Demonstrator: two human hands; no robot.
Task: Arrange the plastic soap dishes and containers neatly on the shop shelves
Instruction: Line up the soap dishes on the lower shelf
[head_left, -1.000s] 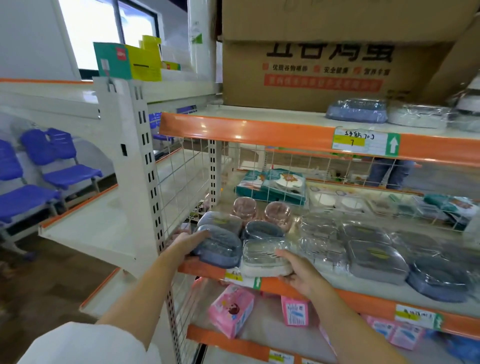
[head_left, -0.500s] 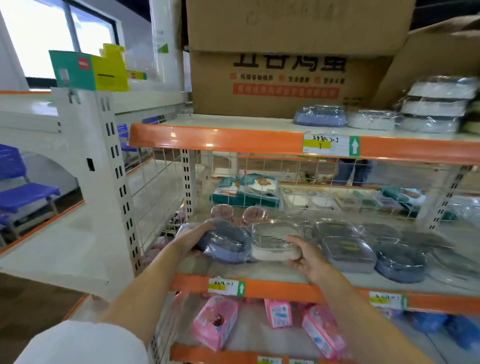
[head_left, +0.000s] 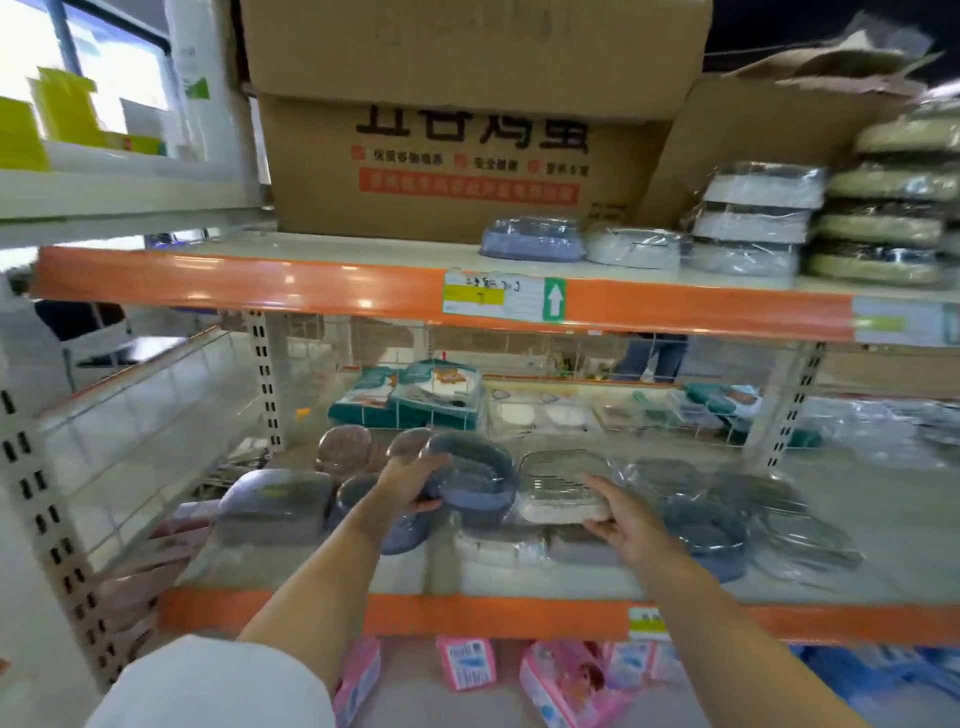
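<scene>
- I see my left arm bare from the wrist up to a short white sleeve, plain and without markings.
- My right arm is bare as far as the frame shows.
- Both hands are ungloved; no watch or rings that I can make out.

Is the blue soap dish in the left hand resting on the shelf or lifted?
Lifted: the left hand holds the blue soap dish tilted above other dishes.

My left hand holds a blue plastic soap dish in glossy, crinkled film; matt brown cardboard boxes sit above.
</scene>
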